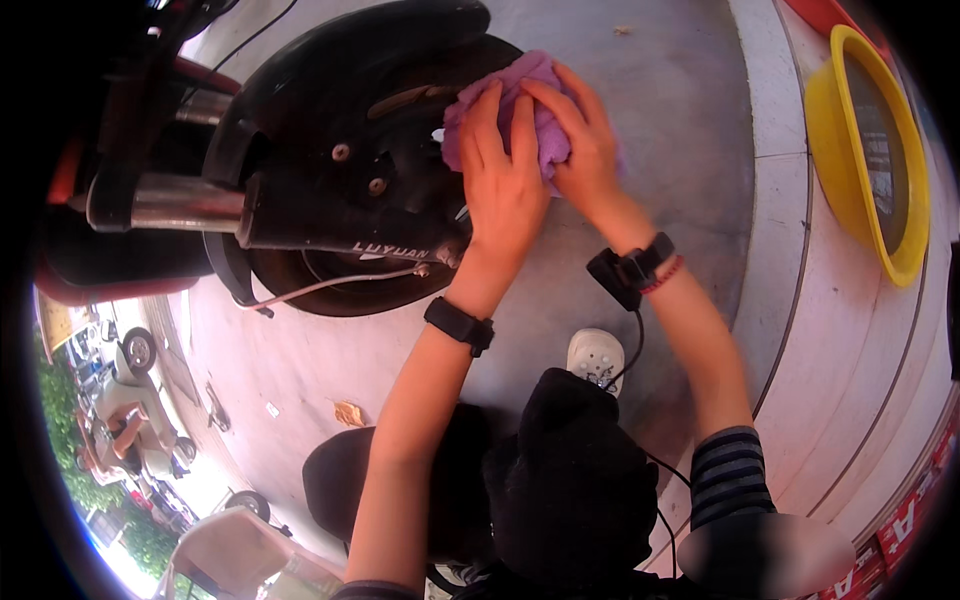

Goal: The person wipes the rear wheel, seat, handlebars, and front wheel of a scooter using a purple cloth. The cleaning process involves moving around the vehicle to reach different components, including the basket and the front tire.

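A purple cloth [553,135] is bunched up between my two hands. My left hand [504,169] presses on its near side with the fingers spread over the folds. Around its right side curls my right hand [589,146]. The cloth sits against or close by the front wheel [337,289] of an electric scooter; contact behind it is hidden. A black fender [300,75] arches over the wheel. Beside the wheel runs a black fork leg [315,225] marked Luyuan, with a shiny metal tube [187,202]. A thin brake line [345,281] bends along it.
A yellow basin [832,142] holding greyish water stands on the tiled step [787,300] at right. Dry leaf [348,413] lies on the concrete floor. A white chair [225,555], parked scooters [135,397] and a person [124,435] are at lower left. Red boxes [907,525] line the lower right.
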`<state>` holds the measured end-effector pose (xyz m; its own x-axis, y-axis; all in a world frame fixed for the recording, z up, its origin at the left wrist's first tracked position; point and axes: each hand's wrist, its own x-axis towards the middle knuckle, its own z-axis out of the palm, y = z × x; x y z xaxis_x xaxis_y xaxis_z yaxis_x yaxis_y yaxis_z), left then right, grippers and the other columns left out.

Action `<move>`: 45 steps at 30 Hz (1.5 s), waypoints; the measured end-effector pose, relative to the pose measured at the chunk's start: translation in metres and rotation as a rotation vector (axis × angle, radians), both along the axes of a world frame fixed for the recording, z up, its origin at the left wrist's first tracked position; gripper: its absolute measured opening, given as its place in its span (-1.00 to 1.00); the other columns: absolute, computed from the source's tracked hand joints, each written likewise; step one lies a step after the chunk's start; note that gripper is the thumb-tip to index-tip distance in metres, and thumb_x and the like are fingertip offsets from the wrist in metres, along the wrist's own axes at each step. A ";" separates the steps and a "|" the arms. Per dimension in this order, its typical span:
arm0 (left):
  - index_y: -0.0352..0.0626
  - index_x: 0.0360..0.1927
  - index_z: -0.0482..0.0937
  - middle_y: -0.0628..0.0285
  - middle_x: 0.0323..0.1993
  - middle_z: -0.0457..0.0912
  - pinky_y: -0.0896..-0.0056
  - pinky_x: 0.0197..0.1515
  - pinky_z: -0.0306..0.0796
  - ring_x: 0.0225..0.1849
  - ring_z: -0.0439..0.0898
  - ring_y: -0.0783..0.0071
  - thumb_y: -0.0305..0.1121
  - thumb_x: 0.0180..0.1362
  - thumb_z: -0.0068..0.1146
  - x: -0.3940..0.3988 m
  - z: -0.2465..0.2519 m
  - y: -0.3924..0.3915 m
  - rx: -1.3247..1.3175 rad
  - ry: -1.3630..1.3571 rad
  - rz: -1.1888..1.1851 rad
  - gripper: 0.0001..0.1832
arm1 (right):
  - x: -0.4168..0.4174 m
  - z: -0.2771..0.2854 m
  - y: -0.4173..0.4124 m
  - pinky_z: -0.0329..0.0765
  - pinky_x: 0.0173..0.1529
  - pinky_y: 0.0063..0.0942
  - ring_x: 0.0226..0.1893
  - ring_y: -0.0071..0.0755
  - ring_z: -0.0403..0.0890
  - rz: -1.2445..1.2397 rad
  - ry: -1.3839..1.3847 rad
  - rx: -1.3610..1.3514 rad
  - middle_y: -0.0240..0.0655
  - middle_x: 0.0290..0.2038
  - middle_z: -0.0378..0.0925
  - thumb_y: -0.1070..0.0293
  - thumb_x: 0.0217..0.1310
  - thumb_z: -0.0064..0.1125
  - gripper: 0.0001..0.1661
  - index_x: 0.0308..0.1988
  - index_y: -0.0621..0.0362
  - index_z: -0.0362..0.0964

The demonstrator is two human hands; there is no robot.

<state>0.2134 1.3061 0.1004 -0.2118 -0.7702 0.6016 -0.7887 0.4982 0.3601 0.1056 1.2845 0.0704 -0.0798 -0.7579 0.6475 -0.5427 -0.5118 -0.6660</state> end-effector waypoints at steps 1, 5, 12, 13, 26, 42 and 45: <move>-0.27 0.13 0.41 -0.12 0.22 0.26 -0.01 0.23 0.20 0.23 0.28 -0.14 -0.72 -0.24 0.14 0.003 -0.007 -0.003 -0.012 -0.043 -0.008 -0.31 | 0.001 -0.006 0.000 0.45 0.09 -0.26 0.07 0.02 0.45 0.002 -0.026 0.002 -0.10 0.11 0.40 0.67 -0.21 0.13 -0.34 0.03 0.04 0.47; -0.26 0.17 0.41 -0.09 0.25 0.30 0.05 0.28 0.17 0.24 0.34 0.05 -0.61 -0.09 0.05 -0.008 -0.028 0.005 0.132 -0.142 -0.110 -0.39 | -0.007 -0.046 0.016 0.45 0.11 -0.27 0.13 0.01 0.44 -0.026 -0.152 0.136 -0.06 0.14 0.39 0.70 -0.23 0.12 -0.28 0.07 0.06 0.43; -0.23 -0.07 0.55 0.08 0.07 0.51 0.06 0.28 0.18 0.16 0.44 0.13 -0.55 -0.08 -0.01 -0.022 -0.029 0.010 0.137 -0.311 -0.284 -0.59 | -0.036 -0.059 0.060 0.51 0.02 -0.29 0.02 -0.03 0.54 -0.059 -0.090 0.401 -0.12 0.01 0.53 0.72 -0.22 0.09 -0.28 0.06 0.04 0.42; -0.21 -0.08 0.56 0.10 0.07 0.52 0.06 0.29 0.17 0.15 0.46 0.13 -0.56 -0.08 -0.01 -0.022 -0.017 0.012 0.121 -0.261 -0.280 -0.59 | -0.036 -0.046 0.056 0.51 0.02 -0.28 0.01 -0.03 0.55 -0.054 -0.106 0.288 -0.15 0.01 0.53 0.70 -0.20 0.10 -0.30 0.05 0.03 0.43; -0.33 0.13 0.35 0.05 0.17 0.36 -0.21 0.27 0.04 0.29 0.26 0.08 -0.57 -0.05 -0.01 0.002 0.027 -0.022 -0.160 -0.251 0.132 -0.44 | -0.016 0.021 -0.059 0.45 0.09 -0.35 0.04 -0.23 0.50 0.263 0.059 -0.188 -0.42 0.09 0.49 0.57 -0.18 0.17 -0.37 0.02 -0.08 0.49; -0.21 -0.10 0.61 0.05 -0.02 0.56 0.03 0.33 -0.01 0.16 0.38 0.06 -0.25 0.10 -0.04 -0.051 -0.079 0.012 0.141 -1.109 -0.327 -0.63 | 0.008 -0.196 0.057 0.43 0.05 -0.47 0.02 -0.44 0.52 -0.007 -1.186 0.749 -0.22 0.00 0.54 0.49 0.17 0.05 -0.61 0.04 0.21 0.41; -0.16 -0.10 0.64 0.10 -0.03 0.59 0.01 0.33 -0.04 0.15 0.40 0.07 -0.23 0.11 -0.04 -0.044 -0.076 0.013 0.243 -1.211 -0.393 -0.63 | 0.005 -0.191 0.087 0.43 0.05 -0.46 0.02 -0.44 0.52 -0.059 -1.126 1.091 -0.23 0.00 0.53 0.47 0.16 0.07 -0.59 0.05 0.21 0.40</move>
